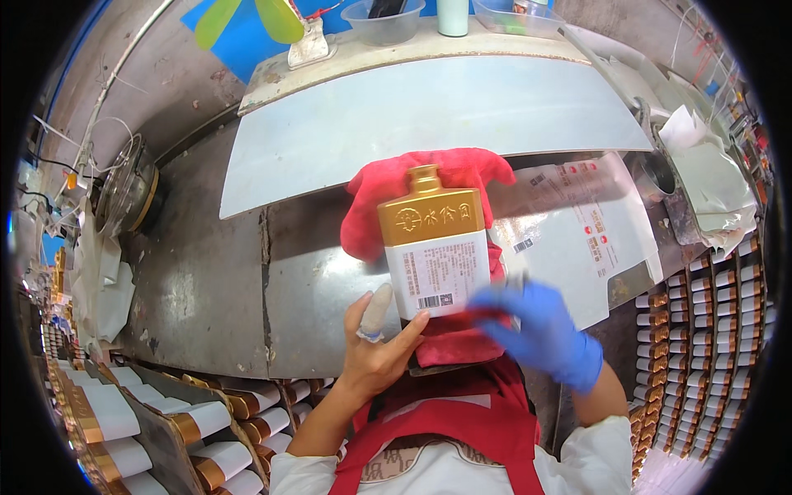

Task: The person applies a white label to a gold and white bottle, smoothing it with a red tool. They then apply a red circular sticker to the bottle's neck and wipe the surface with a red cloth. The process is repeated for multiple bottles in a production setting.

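Note:
A flat bottle (437,266) with a gold neck and shoulder and a white printed body lies face up on a red cloth (369,216) in front of me. My left hand (377,346) is bare except for a white cover (376,312) on one finger. Its fingers are spread, and the thumb tip touches the bottle's lower left edge. A blue glove covers my right hand (540,330), which is by the bottle's lower right corner. Motion smears its fingers, so whether they hold anything cannot be made out.
Racks of gold-and-white bottles stand at lower left (206,421) and right (701,346). A pale board (429,107) spans the far bench. Printed sheets (586,223) lie right of the cloth. A small fan (309,41), a clear tub (384,25) and a pale green cup (453,18) stand behind.

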